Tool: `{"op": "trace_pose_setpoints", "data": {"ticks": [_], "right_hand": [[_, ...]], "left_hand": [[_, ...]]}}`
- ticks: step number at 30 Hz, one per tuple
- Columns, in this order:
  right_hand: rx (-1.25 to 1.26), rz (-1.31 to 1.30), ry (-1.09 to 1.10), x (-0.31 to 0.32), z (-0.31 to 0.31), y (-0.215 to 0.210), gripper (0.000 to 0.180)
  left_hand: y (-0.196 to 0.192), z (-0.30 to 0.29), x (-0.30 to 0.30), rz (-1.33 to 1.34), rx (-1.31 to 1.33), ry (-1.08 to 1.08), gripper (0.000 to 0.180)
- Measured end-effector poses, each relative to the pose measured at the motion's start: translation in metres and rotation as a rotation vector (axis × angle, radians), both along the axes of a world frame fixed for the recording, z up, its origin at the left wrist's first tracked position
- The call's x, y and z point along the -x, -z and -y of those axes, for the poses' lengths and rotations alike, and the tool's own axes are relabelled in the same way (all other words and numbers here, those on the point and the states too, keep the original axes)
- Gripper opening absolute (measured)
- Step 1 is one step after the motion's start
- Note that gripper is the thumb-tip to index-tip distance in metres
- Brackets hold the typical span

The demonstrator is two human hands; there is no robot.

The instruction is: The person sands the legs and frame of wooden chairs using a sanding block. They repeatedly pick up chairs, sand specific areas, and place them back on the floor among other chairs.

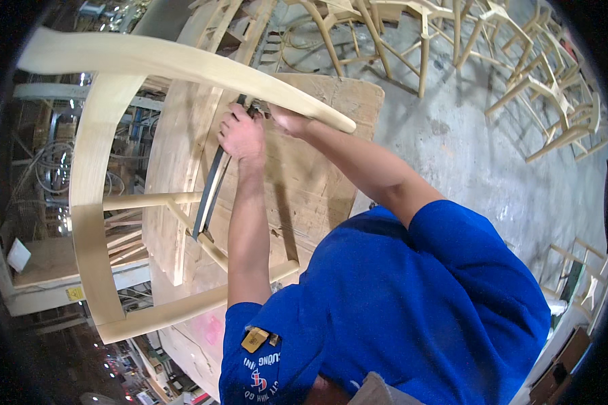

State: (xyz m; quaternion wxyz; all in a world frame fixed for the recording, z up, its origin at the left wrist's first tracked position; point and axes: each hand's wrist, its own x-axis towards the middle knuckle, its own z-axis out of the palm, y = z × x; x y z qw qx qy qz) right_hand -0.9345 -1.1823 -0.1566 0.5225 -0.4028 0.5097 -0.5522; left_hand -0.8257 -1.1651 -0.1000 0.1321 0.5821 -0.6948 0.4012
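A pale wooden chair frame [91,162] lies on its side on a plywood-topped workbench [317,162]. Its long curved rail [182,59] passes over the bench just beyond my hands. A dark strap [213,177] runs from a crosspiece of the frame up toward that rail. My left hand [242,133] is closed on the strap, fingers curled beside a small dark metal buckle [254,108]. On the buckle's other side is my right hand [290,123], close under the curved rail. The rail and the hand itself hide most of its fingers.
Several unfinished wooden chair frames [422,47] stand on the grey concrete floor [446,148] at the far right. Left of the bench are a metal-framed rack [61,287] and coiled cables [54,165]. Long boards [216,30] lie at the bench's far end.
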Motion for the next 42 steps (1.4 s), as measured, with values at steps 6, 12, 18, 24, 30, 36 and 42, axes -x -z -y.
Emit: {"op": "trace_pose_setpoints", "data": {"ticks": [6, 12, 18, 24, 30, 36, 42], "right_hand": [[-0.361, 0.030, -0.147, 0.016, -0.015, -0.042, 0.045], [-0.398, 0.069, -0.186, 0.007, 0.026, 0.020, 0.050], [-0.428, 0.071, -0.160, 0.006, 0.019, 0.016, 0.046], [-0.387, 0.196, -0.231, 0.010, 0.007, 0.003, 0.042], [-0.158, 0.256, -0.231, 0.006, 0.005, 0.035, 0.046], [-0.400, 0.221, -0.265, 0.010, -0.003, 0.009, 0.051], [-0.374, 0.159, -0.285, 0.014, 0.001, 0.012, 0.035]], "left_hand": [[-0.008, 0.006, 0.005, -0.159, -0.078, -0.005, 0.060], [-0.012, 0.006, 0.008, -0.219, -0.099, 0.034, 0.059], [-0.006, 0.007, 0.004, -0.284, -0.123, 0.034, 0.056], [-0.002, -0.003, 0.002, -0.352, -0.086, 0.099, 0.063], [0.026, -0.006, -0.001, -0.232, 0.162, 0.167, 0.053], [0.038, -0.021, 0.002, -0.401, -0.053, 0.181, 0.038], [0.033, -0.041, 0.011, -0.437, 0.088, 0.279, 0.046]]}}
